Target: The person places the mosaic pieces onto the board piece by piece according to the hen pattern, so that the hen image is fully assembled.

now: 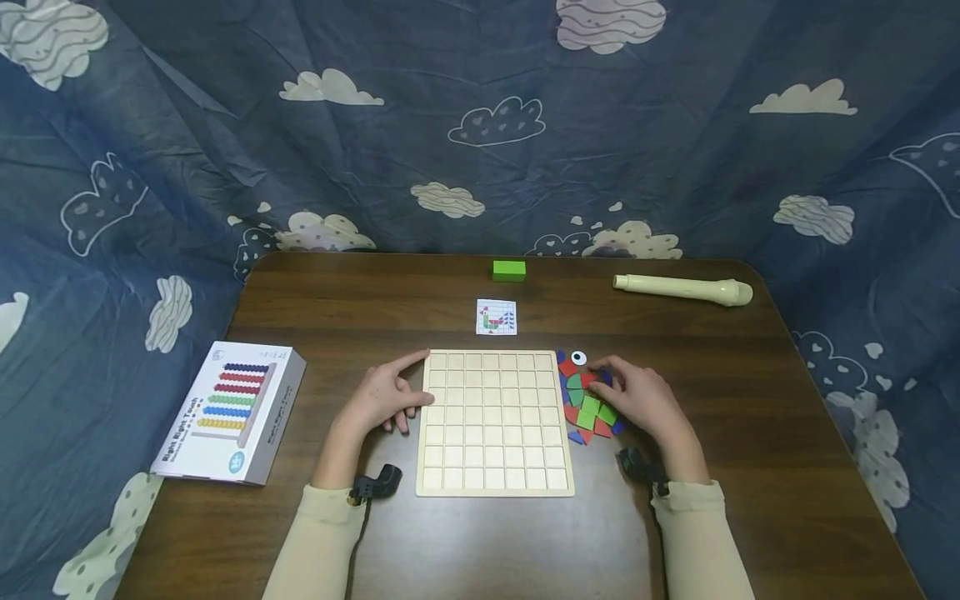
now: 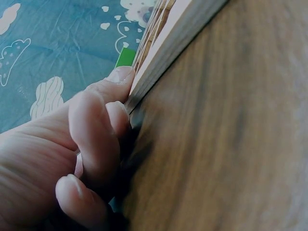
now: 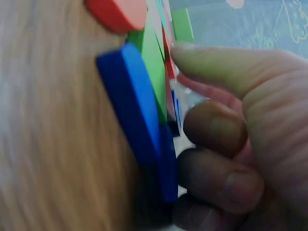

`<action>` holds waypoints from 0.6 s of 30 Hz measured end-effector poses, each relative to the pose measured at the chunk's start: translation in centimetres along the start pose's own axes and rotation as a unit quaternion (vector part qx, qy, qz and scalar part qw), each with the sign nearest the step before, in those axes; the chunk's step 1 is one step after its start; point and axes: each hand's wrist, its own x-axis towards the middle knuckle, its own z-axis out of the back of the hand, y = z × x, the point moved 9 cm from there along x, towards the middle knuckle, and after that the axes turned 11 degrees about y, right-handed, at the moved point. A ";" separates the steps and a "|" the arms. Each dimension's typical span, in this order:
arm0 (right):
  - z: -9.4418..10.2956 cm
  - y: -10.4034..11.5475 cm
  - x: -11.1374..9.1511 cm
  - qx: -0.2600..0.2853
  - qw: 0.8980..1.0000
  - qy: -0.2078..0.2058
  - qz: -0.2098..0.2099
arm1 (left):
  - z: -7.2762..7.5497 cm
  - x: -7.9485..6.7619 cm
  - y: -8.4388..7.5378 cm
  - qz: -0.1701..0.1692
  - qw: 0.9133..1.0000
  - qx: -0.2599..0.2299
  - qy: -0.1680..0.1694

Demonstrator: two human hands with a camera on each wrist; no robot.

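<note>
A pale wooden grid board [image 1: 495, 396] lies before me, its squares bare. At its left edge is my left hand [image 1: 381, 393], index finger stretched to the upper corner and thumb against the side; the other fingers bend loosely. Thin red, green and blue pieces [image 1: 590, 404] are heaped along the right edge, with a white disc [image 1: 578, 358] bearing a dark dot at the top. My right hand [image 1: 643, 398] reaches over this heap, thumb and index apart, fingertips right at the red and green pieces. A blue piece [image 3: 130, 96] stands out close in the right wrist view.
Beyond the board lies a small picture card [image 1: 497, 317] with a coloured bird pattern on a grid. Behind it sits a green block [image 1: 509, 271]. A cream microphone-shaped object [image 1: 682, 289] lies at the back right, and a white abacus box [image 1: 213, 408] at the left.
</note>
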 end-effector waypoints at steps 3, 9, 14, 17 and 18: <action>0.0 0.1 0.0 -0.003 1.000 -0.006 -0.007 | 0.0 0.0 0.1 0.002 1.000 0.000 0.000; 0.1 0.5 0.0 -0.015 1.000 -0.012 0.001 | 0.0 0.0 0.0 0.000 1.000 -0.001 0.003; 0.1 0.5 0.0 -0.009 1.000 -0.016 -0.012 | 0.0 0.1 0.0 -0.001 1.000 0.004 0.002; 0.1 0.8 0.1 -0.009 1.000 -0.022 -0.011 | -0.1 0.0 0.0 0.000 1.000 0.004 0.001; 0.1 0.9 0.1 -0.012 1.000 -0.024 -0.009 | -0.1 0.0 0.0 0.000 1.000 0.003 0.000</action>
